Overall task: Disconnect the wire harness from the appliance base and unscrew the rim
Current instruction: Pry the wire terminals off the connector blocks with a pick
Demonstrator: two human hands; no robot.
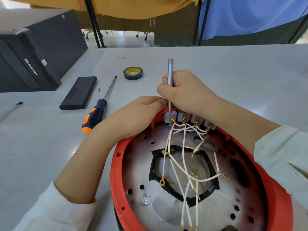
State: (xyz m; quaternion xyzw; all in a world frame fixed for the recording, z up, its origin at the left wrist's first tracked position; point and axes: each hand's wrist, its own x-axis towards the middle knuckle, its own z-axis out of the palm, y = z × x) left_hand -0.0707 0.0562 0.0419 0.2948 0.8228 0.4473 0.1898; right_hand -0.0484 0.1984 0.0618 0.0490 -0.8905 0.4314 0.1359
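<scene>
A slim precision screwdriver (170, 80), gripped upright by the right hand (185, 92), is best kept square on the leftmost terminal screw (171, 117) at the orange appliance base's (116, 164) 12 o'clock rim, steadied by the left hand's (141, 110) closed grip.

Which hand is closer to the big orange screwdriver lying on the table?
Left. The left hand rests on the red rim just right of the screwdriver; the right hand is farther right.
</scene>
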